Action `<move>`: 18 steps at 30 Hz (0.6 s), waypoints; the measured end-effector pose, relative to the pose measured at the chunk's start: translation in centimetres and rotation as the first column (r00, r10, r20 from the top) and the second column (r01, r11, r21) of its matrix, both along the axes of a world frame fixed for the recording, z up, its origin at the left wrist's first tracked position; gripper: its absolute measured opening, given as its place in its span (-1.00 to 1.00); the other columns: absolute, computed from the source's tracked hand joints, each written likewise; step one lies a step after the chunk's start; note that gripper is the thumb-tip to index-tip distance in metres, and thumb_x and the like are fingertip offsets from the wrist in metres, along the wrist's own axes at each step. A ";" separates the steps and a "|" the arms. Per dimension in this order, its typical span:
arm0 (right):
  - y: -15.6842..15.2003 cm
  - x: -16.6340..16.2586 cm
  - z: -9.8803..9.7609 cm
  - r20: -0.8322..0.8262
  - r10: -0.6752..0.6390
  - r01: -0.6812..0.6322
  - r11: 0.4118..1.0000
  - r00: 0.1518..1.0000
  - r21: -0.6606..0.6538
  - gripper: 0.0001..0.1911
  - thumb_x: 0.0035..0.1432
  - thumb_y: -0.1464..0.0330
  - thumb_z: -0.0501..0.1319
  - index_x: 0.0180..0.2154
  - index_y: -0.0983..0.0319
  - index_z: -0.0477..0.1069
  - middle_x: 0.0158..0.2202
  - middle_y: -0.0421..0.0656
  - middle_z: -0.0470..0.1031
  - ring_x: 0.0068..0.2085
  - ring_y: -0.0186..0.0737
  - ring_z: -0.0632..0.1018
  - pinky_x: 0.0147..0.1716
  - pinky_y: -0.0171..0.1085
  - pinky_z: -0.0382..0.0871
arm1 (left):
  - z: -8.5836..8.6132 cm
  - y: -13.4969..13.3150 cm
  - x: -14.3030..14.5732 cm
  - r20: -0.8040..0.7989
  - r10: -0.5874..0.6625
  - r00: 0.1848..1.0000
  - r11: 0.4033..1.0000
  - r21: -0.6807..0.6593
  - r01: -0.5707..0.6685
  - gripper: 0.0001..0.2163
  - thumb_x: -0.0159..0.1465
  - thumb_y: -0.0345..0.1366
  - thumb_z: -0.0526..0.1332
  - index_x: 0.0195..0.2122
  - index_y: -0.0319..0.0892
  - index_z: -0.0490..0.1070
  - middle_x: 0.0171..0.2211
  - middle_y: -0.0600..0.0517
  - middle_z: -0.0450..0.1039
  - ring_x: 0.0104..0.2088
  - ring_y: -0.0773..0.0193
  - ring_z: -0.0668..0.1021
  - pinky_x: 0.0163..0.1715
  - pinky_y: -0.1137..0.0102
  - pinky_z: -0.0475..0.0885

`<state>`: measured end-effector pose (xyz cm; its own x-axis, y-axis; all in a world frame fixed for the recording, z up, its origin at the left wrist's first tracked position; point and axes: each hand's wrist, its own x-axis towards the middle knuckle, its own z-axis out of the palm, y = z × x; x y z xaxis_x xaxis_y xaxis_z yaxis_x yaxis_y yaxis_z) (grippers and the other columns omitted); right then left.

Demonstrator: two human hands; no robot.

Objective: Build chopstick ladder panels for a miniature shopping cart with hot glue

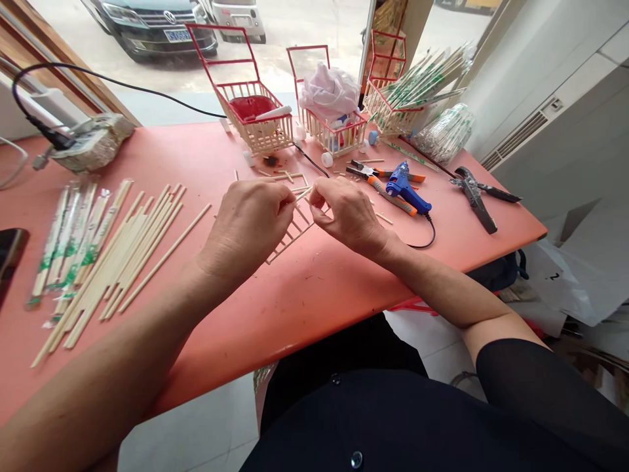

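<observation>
Over the middle of the table, my left hand (250, 219) and my right hand (346, 213) are close together, each with its fingers closed in a pinch. Between the fingertips is a short piece of chopstick (301, 195), held at both ends. Just under the hands lies a ladder-like frame of thin sticks (289, 244), partly covered by my left hand. Behind the fingers, a few short cut sticks (282, 176) rest on the tabletop.
Loose chopsticks (132, 255) and wrapped ones (73, 229) lie left. Behind stand stick-built carts, one holding a red bowl (250, 107). To the right are pliers (386, 190), a blue glue gun (403, 187), black-handled cutters (476, 193) and a power strip's cord (147, 88) at left.
</observation>
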<state>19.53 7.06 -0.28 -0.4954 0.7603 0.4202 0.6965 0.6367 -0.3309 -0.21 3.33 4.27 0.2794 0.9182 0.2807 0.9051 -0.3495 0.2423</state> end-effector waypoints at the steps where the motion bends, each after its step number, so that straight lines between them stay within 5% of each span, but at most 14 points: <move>1: 0.0 0.0 0.0 -0.001 -0.002 0.002 1.000 1.000 -0.002 -0.78 0.32 0.60 0.20 -0.17 0.19 0.51 -0.20 -0.06 0.61 -0.09 0.00 0.53 0.04 -0.10 0.31 | 0.0 0.0 0.0 0.002 -0.001 1.000 1.000 0.002 0.001 -0.72 0.36 -0.37 0.13 -0.44 -0.13 0.58 -0.38 -0.11 0.62 -0.34 0.10 0.56 -0.22 0.19 0.36; 18: 0.1 -0.3 -0.2 -0.024 -0.037 0.037 0.999 0.999 -0.006 -0.79 0.31 0.60 0.19 -0.18 0.20 0.50 -0.20 -0.06 0.61 -0.11 -0.01 0.52 0.03 -0.11 0.30 | 0.6 -0.3 0.7 -0.049 0.044 0.998 0.998 -0.031 -0.045 -0.73 0.37 -0.39 0.13 -0.39 -0.15 0.61 -0.33 -0.12 0.63 -0.28 0.07 0.62 -0.17 0.17 0.40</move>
